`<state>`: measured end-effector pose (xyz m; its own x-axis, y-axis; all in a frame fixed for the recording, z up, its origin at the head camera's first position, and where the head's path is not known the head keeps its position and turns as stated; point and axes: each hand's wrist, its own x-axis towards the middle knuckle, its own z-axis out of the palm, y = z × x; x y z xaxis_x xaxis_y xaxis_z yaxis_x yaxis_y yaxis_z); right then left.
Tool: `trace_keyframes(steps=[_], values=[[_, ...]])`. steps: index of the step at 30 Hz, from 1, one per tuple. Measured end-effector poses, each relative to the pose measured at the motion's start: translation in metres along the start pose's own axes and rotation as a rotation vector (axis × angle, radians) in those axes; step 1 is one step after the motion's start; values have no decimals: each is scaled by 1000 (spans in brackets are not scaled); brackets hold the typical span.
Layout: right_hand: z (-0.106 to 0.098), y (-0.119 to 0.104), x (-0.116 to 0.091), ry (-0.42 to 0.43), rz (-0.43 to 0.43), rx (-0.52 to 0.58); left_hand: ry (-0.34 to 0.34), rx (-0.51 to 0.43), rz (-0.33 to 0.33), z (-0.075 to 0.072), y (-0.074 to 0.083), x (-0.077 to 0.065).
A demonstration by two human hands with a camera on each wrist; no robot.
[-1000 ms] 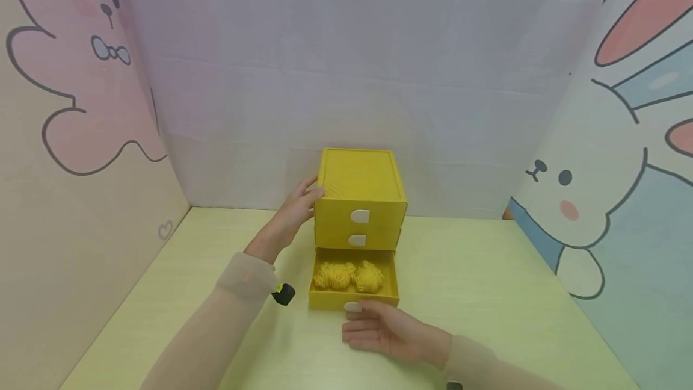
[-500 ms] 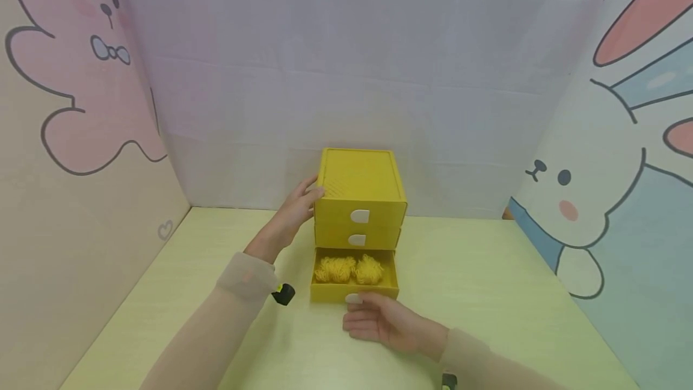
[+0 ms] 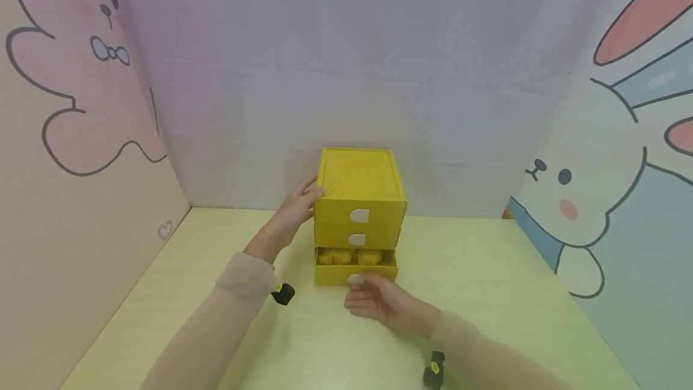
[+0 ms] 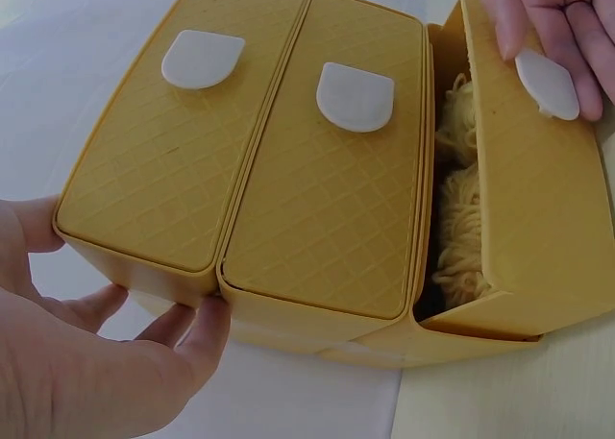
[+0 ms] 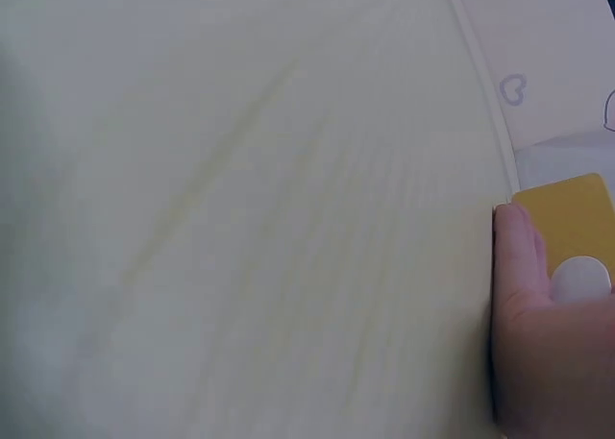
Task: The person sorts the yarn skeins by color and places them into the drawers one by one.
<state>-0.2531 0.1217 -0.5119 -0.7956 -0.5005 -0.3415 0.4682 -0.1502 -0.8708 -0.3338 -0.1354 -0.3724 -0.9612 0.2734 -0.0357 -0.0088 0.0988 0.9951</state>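
Observation:
A yellow three-drawer cabinet [image 3: 360, 173] stands on the table, its top two drawers closed. The bottom drawer [image 3: 330, 275] sticks out partway and holds bundles of yellow yarn [image 4: 461, 228]. My left hand [image 3: 287, 218] rests against the cabinet's left side; in the left wrist view its thumb and spread fingers touch around the upper corner. At the bottom drawer's front is my right hand [image 3: 387, 303], its thumb at the white handle [image 4: 548, 84] and its other fingers extended below it. The right wrist view shows only part of that hand [image 5: 548, 353] beside a drawer front.
The pale yellow-green table [image 3: 476, 294] extends around the cabinet. Behind it hangs a white cloth wall [image 3: 357, 77]. Side panels carry a pink bear drawing [image 3: 108, 95] and a white rabbit drawing [image 3: 585, 155].
The bottom drawer has slid inward, toward the cabinet, with my right hand following at its front. Less of the yarn shows. My left hand has stayed in place.

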Motion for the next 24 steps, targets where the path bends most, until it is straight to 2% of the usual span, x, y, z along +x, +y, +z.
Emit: trace_keyframes(steps=[24], values=[[-7,-14,33,74,-48,0,6,-4,6,0,0,2]])
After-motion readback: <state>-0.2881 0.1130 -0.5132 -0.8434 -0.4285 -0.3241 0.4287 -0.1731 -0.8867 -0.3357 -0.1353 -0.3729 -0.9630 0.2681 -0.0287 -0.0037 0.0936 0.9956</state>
